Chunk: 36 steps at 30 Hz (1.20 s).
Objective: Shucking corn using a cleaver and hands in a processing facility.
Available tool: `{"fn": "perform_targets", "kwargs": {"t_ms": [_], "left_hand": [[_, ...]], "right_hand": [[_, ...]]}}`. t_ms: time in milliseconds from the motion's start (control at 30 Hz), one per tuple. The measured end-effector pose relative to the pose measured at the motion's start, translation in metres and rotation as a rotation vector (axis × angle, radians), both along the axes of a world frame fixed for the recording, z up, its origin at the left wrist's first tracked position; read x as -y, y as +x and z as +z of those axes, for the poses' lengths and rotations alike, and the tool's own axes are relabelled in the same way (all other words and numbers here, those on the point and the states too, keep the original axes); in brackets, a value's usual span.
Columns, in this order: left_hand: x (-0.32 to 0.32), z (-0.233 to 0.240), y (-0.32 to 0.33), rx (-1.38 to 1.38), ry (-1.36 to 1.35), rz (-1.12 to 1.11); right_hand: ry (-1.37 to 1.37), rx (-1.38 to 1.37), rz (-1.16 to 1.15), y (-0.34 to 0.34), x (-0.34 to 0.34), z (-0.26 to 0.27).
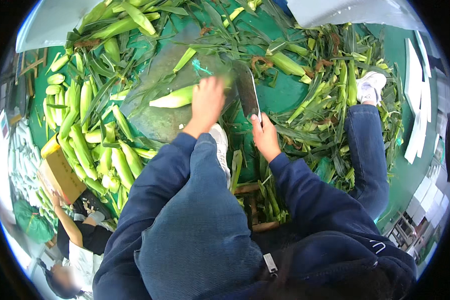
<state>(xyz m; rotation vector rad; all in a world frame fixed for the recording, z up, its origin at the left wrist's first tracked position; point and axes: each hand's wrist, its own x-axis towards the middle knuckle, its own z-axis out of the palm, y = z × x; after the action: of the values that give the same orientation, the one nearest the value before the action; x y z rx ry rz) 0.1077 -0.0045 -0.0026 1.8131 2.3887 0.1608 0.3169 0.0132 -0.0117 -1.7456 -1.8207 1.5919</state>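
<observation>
A cleaver [245, 88] is upright in view, its handle held by my right hand [265, 135] and its dark, wide blade pointing away from me. Over a wet grey board [152, 122], my left hand [209, 105] grips a pale green ear of corn [174, 98] in its husk. The ear's narrow pale end sticks out to the left. Its other end, by my fingertips and close to the blade, is blurred. A scrap of turquoise string [201, 67] lies on the board beyond my left hand.
Husked-in ears [84, 153] are piled on the left, near a cardboard box [65, 174] touched by another person's hand [55, 200]. Cut leaves and husks [322, 127] cover the green floor [283, 95] on the right, around my shoe [371, 87]. White foam sheets [356, 13] stand at the far edge.
</observation>
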Motion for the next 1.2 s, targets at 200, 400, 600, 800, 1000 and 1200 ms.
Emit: {"fn": "perform_targets", "kwargs": {"t_ms": [200, 400, 600, 800, 1000, 1200], "left_hand": [[0.003, 0.052, -0.050, 0.235, 0.265, 0.106], [0.042, 0.108, -0.050, 1.446, 0.803, 0.730], [0.115, -0.014, -0.046, 1.844, 0.803, 1.157], [0.126, -0.045, -0.030, 2.015, 0.735, 1.221], [0.157, 0.019, -0.029, 1.422, 0.558, 0.985], [0.142, 0.085, 0.010, 0.473, 0.030, 0.462]], "right_hand": [[0.237, 0.185, 0.372, 0.007, -0.053, 0.036], [0.199, 0.144, 0.339, 0.020, -0.085, 0.057], [0.381, -0.586, -0.106, -0.041, -0.082, 0.168], [0.554, -0.505, 0.330, -0.040, -0.059, 0.073], [0.215, 0.089, 0.467, -0.013, -0.017, 0.024], [0.360, 0.179, 0.688, -0.067, 0.028, 0.018]]}}
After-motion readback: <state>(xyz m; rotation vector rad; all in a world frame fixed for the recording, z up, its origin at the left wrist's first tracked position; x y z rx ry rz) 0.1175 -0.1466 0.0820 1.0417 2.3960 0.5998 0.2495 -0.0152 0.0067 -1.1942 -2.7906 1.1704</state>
